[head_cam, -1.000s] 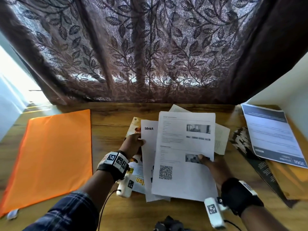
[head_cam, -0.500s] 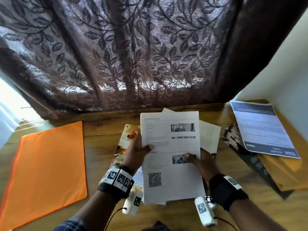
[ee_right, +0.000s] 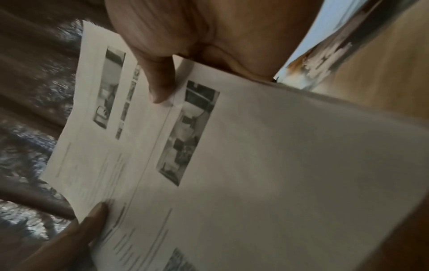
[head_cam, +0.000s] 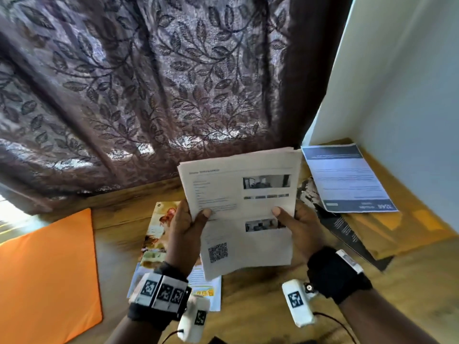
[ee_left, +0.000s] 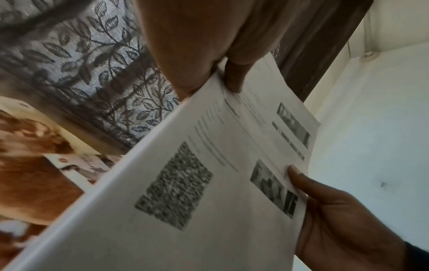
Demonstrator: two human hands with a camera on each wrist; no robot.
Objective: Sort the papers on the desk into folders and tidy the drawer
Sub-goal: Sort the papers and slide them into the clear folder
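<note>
- Left hand (head_cam: 185,234): grips the left edge of the printed sheets (head_cam: 244,214), thumb on the front face, fingers behind.
- Right hand (head_cam: 296,228): grips the right edge of the same sheets, thumb pressed just above the lower photo, fingers behind.
- Printed sheets: white office paper, several layers showing at the top edge; text, two grey photos and a QR code on the front. Held raised off the surface (head_cam: 248,306), tilted toward the person, between both hands. The wrist views show both thumbs lying flat on the page.
- Handling, judged: light, thin, limp; bends where unsupported and creases easily. Loose layers may slide apart or fan out. Best held at opposite side edges near mid-height, as now, or squared up by the bottom edge on the surface.
- Colour brochure (head_cam: 159,234): lies flat on the surface, beneath and left of the left hand; further printed pages under it, near the left wrist.
- Orange folder (head_cam: 47,274): flat at far left, well apart from the hands; a likely destination, judged.
- Blue-banded sheet (head_cam: 347,180): far right, resting on a yellow folder (head_cam: 402,232) and overlapping a dark leaflet (head_cam: 342,227).
- Curtain (head_cam: 149,83): leaf-patterned, behind the surface.
- Drawer: not in view.
</note>
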